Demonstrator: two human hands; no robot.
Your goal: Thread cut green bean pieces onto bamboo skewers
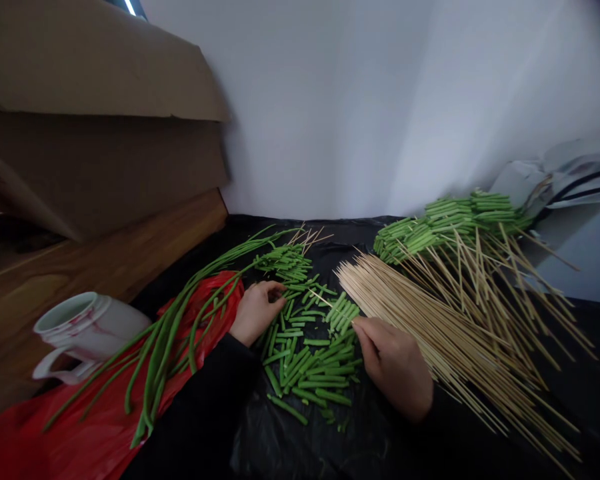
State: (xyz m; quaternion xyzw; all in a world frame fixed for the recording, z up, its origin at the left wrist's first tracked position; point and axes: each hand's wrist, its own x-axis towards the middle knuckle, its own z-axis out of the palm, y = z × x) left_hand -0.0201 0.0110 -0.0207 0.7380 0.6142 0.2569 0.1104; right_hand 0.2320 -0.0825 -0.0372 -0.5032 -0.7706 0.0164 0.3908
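Observation:
My left hand (256, 311) rests on the black sheet with its fingers curled onto the short cut green bean pieces (307, 363), pinching at one near its fingertips. My right hand (394, 363) is closed in a pinch on a thin bamboo skewer (325, 299) whose point sticks out toward the left hand. A big fan of loose bamboo skewers (445, 320) lies just right of that hand. Long uncut green beans (180, 327) lie across a red plastic bag (100, 427) on the left.
A pile of skewered bean pieces (450, 223) lies at the back right, a smaller one (286, 259) at the back middle. A white mug (83, 331) stands left, by a wooden board (105, 267) and cardboard boxes (90, 120). Grey bags (575, 180) sit far right.

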